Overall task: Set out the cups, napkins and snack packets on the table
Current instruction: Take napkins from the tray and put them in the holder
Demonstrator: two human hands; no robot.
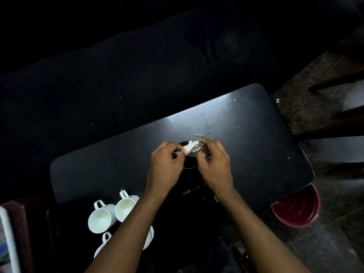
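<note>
Both of my hands meet over the middle of the black table [246, 134]. My left hand [165, 164] and my right hand [214, 162] pinch a small white napkin [190, 148] between their fingertips, above a dark round object that is hard to make out. Several white cups stand at the table's near left: one cup [100, 217], a second cup [126, 206] beside it, and a third cup [102, 245] partly hidden by my left forearm. No snack packets show in the dim light.
A dark sofa [137, 75] runs along the far side of the table. A red bucket [297, 209] sits on the floor under the table's near right corner. Wooden chair legs [334, 127] stand at the right. Crumbs dot the tabletop.
</note>
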